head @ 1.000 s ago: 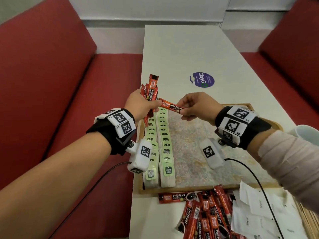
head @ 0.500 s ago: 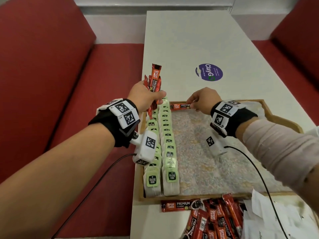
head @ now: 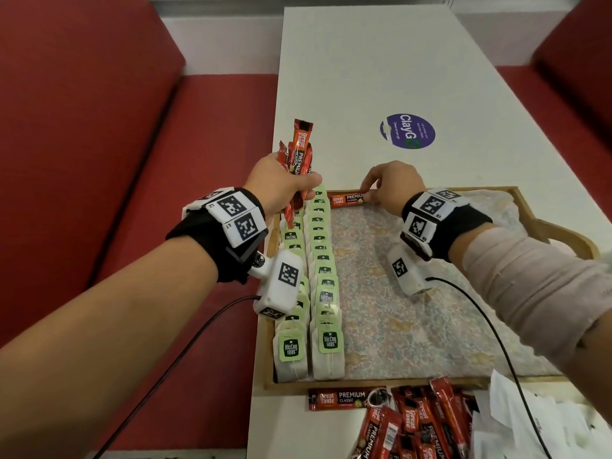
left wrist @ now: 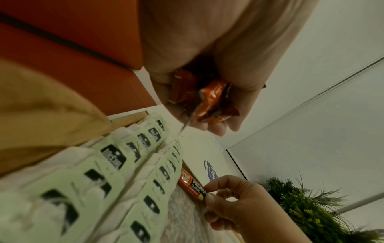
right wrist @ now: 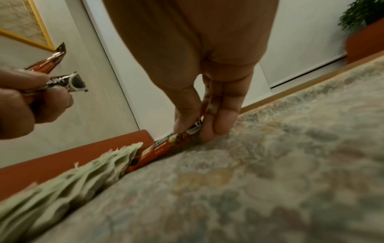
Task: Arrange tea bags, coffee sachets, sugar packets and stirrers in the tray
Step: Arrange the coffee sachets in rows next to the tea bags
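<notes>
A wooden tray (head: pixel 364 383) with a floral liner holds two long rows of green-tagged tea bags (head: pixel 323 270) along its left side. My right hand (head: pixel 387 187) pinches one red coffee sachet (head: pixel 347 199) that lies on its edge against the tray's far wall, its left end at the tea bags; the same sachet (right wrist: pixel 166 148) shows between thumb and fingers (right wrist: pixel 220 121). Over the tray's far-left corner my left hand (head: pixel 284 187) grips a bundle of several red coffee sachets (head: pixel 299 150), upright. That bundle (left wrist: pixel 207 100) fills the left fist.
Loose coffee sachets (head: pixel 414 422) and white sugar packets (head: pixel 536 422) lie on the white table (head: pixel 364 61) just in front of the tray. A round purple sticker (head: pixel 407 130) marks the table beyond. Red bench seats flank both sides.
My right hand took one sachet from beside the left hand's bundle, carried it down to the tray's far wall and now holds it there. The left hand stayed with its bundle.
</notes>
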`<act>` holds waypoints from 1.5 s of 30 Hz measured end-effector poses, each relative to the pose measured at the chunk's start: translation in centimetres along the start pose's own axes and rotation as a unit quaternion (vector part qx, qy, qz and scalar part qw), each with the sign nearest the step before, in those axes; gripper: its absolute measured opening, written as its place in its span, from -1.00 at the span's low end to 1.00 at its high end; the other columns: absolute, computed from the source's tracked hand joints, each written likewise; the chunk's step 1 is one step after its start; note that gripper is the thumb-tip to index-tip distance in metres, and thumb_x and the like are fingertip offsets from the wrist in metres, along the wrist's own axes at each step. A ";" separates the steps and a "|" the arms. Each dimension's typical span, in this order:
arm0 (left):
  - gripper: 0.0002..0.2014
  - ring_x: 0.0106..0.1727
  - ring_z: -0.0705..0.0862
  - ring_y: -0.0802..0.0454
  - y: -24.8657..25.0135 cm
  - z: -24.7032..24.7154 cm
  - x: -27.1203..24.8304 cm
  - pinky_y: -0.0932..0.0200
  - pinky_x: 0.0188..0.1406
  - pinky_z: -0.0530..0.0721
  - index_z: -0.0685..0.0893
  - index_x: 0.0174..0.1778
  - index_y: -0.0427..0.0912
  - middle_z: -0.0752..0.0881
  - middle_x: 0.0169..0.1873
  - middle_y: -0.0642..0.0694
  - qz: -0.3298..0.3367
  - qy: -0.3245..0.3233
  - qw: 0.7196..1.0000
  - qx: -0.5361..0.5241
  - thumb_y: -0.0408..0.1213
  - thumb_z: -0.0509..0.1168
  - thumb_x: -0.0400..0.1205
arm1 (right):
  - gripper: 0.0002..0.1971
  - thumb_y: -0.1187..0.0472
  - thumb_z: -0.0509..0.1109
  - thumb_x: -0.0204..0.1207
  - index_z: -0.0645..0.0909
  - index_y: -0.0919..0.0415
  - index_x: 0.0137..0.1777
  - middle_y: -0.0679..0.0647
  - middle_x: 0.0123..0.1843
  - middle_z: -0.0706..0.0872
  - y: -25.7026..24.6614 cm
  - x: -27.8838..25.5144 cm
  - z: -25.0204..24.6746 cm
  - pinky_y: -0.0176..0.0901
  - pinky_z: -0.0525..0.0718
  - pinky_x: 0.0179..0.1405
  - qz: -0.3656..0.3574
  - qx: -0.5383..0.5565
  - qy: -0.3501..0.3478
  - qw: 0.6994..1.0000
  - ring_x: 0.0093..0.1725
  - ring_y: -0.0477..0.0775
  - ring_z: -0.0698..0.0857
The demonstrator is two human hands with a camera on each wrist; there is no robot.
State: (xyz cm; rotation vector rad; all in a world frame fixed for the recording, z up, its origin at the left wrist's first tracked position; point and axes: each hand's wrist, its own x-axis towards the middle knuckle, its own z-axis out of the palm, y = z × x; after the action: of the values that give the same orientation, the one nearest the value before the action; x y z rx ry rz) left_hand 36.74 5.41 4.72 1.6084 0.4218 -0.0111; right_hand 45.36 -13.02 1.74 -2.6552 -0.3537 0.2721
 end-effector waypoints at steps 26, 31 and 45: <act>-0.74 -0.31 0.78 0.07 0.9 0.9 -1.7 0.23 -0.51 0.67 0.58 0.12 -0.21 0.76 -0.09 -0.12 -0.043 -0.053 0.995 -0.072 -0.33 0.42 0.55 | -0.76 0.05 0.27 0.64 0.64 0.21 0.06 0.02 -0.21 0.69 -5.1 -2.6 -4.0 -0.23 0.59 -0.34 -0.102 0.207 -0.016 0.973 -0.33 -0.01 0.62; -0.77 -0.35 0.76 0.09 1.3 0.8 -2.4 0.25 -0.48 0.68 0.63 0.18 -0.21 0.76 -0.15 -0.08 -0.029 -0.120 0.990 -0.072 -0.33 0.33 0.61 | -0.77 0.14 0.33 0.62 0.60 0.23 0.19 0.11 -0.18 0.71 -6.2 -3.4 -4.0 -0.21 0.67 -0.31 -0.111 0.272 -0.126 0.947 -0.34 -0.02 0.66; -0.78 -0.27 0.73 -0.09 1.3 0.3 -1.6 0.04 -0.29 0.75 0.59 -0.26 -0.16 0.76 -0.28 -0.10 0.017 -0.068 0.995 0.076 -0.50 0.50 0.43 | -0.90 0.35 0.46 0.49 0.58 0.23 -0.08 0.08 -0.33 0.70 -4.5 -3.2 -5.0 -0.19 0.75 -0.29 -0.071 0.350 -0.125 0.926 -0.40 -0.06 0.72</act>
State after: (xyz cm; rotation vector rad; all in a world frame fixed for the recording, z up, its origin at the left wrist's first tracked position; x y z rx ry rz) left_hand 35.69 4.72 6.35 1.7528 0.2939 -0.1279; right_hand 42.68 -12.05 8.57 -1.8844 -0.4304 0.5737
